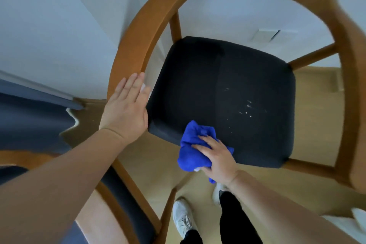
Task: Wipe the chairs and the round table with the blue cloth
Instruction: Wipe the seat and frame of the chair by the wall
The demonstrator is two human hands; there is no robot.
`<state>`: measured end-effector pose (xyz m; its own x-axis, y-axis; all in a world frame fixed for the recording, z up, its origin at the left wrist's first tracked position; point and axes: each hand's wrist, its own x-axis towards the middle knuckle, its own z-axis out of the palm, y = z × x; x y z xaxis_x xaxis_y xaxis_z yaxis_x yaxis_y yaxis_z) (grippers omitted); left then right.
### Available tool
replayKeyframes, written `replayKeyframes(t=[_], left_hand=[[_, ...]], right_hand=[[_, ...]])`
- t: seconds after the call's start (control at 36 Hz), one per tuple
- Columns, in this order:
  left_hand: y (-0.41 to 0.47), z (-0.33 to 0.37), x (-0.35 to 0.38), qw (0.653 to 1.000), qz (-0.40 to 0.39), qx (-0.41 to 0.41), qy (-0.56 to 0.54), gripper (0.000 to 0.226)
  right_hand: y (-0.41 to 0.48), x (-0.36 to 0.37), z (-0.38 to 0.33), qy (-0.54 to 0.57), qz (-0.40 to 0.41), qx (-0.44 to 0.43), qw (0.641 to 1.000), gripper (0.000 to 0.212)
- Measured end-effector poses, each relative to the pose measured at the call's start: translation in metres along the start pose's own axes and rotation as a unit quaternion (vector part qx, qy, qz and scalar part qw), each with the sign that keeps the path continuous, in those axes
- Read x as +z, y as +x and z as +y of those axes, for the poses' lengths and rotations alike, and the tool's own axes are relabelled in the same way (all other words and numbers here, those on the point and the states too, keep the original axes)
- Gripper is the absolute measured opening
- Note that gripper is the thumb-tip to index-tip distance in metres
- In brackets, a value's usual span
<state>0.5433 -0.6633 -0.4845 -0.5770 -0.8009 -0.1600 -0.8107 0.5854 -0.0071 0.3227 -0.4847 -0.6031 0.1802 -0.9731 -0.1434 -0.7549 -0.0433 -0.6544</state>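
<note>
A wooden armchair (138, 25) with a curved back and a black padded seat (227, 89) fills the head view. The seat has small white specks right of its middle. My right hand (214, 156) holds a bunched blue cloth (191, 150) against the seat's front left corner. My left hand (126, 105) is flat with straight fingers, by the left arm of the chair and the seat's left edge.
A second chair (118, 194) with a dark seat and wooden frame stands at the lower left. Dark blue curtains (35, 117) hang at the left by a white wall. My feet in white shoes (183, 218) stand on the light wooden floor below the seat.
</note>
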Motion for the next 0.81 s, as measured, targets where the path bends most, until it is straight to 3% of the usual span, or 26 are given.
replayKeyframes(t=[0.11, 0.22, 0.36, 0.64, 0.81], left_hand=[[0.006, 0.026, 0.008, 0.994, -0.036, 0.103, 0.024, 0.046], [0.021, 0.062, 0.034, 0.992, -0.089, 0.054, -0.064, 0.047], [0.043, 0.089, 0.079, 0.987, -0.149, 0.014, -0.063, 0.057], [0.027, 0.113, 0.128, 0.975, -0.201, -0.029, -0.087, 0.057], [0.020, 0.113, 0.151, 0.960, -0.235, -0.061, -0.137, 0.060]], right_hand=[[0.030, -0.050, 0.010, 0.053, 0.055, 0.068, 0.995, 0.059], [0.071, -0.098, 0.039, 0.047, 0.107, 0.106, 0.987, 0.061], [0.130, -0.143, 0.087, 0.027, 0.154, 0.129, 0.979, 0.058], [0.223, -0.181, 0.152, -0.059, 0.125, 0.100, 0.985, 0.055], [0.248, -0.167, 0.173, -0.094, 0.044, 0.118, 0.988, 0.062]])
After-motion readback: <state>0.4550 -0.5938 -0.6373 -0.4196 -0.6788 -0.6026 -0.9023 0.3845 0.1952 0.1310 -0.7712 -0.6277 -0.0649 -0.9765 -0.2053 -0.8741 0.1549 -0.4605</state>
